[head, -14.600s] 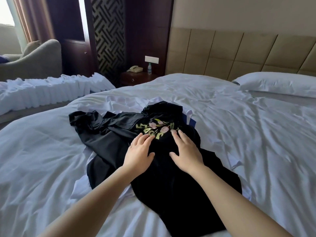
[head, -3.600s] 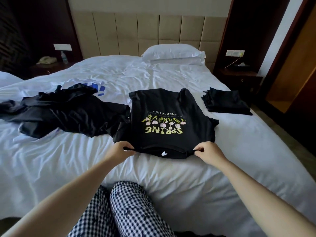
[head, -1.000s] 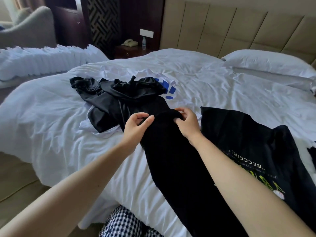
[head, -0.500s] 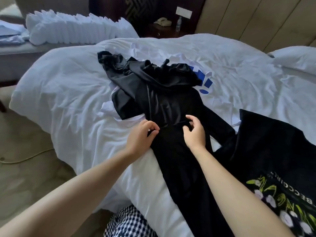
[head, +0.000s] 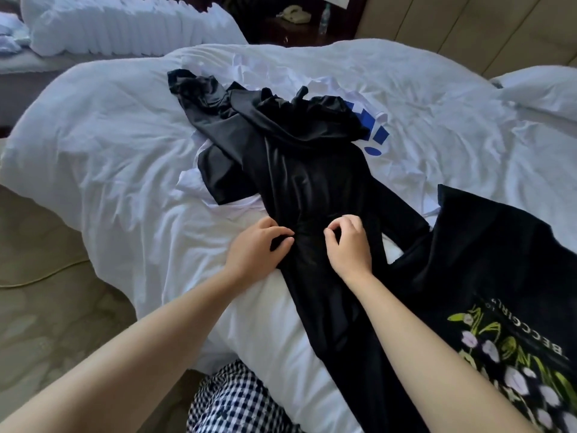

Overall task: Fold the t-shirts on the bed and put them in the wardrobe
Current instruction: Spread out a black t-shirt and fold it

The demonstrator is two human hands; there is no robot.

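A plain black t-shirt (head: 309, 170) lies stretched in a long crumpled strip across the white bed (head: 118, 145), running from the heap at the top down past my arms. My left hand (head: 254, 246) pinches the cloth at its left edge. My right hand (head: 349, 245) grips the same cloth a little to the right, fingers curled. A white t-shirt with blue print (head: 374, 135) lies under the black heap. The folded black t-shirt with the flower print (head: 499, 307) lies at the lower right, partly behind my right forearm.
A pillow (head: 543, 89) lies at the far right by the padded headboard (head: 468, 29). A bunched white duvet (head: 118, 26) sits on a second bed at the upper left. A bedside table with a phone (head: 295, 14) stands behind. Carpet floor (head: 46, 276) shows at the left.
Both hands have slid a little nearer along the black t-shirt and closed tighter on the cloth. The view has tilted further down and left.
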